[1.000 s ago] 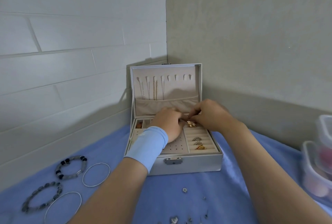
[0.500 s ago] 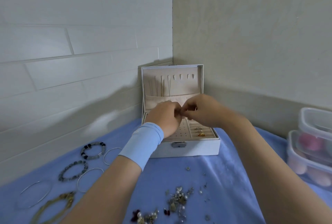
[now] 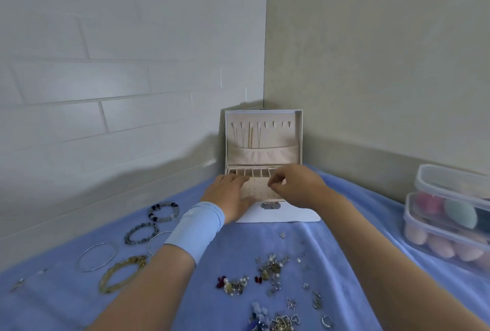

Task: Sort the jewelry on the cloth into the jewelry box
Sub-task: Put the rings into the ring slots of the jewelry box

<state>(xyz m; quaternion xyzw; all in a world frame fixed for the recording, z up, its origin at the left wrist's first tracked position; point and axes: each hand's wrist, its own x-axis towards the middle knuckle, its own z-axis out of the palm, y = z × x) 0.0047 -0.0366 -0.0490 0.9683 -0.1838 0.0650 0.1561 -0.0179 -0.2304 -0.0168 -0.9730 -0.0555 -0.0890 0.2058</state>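
Observation:
A white jewelry box (image 3: 278, 214) stands open at the back of the blue cloth (image 3: 238, 251), with thin chains (image 3: 250, 137) hanging inside its lid. My left hand (image 3: 230, 195) lies flat on the box's left side, fingers straight over the perforated earring panel (image 3: 258, 189). Over the tray's right half, my right hand (image 3: 294, 187) has curled fingers, thumb and forefinger pressed together; nothing shows between them. A heap of small earrings and charms (image 3: 273, 269) lies on the cloth near me.
Left of my arm lie two beaded bracelets (image 3: 163, 211), a thin silver bangle (image 3: 97, 256) and a gold bracelet (image 3: 123, 273). Stacked clear plastic containers (image 3: 450, 214) with sponges stand at the right. Walls meet in a corner right behind the box.
My hands have come apart from their joint pinch over the tray. The left one has flattened on the box's left side. The view has pulled back, showing more cloth and jewelry.

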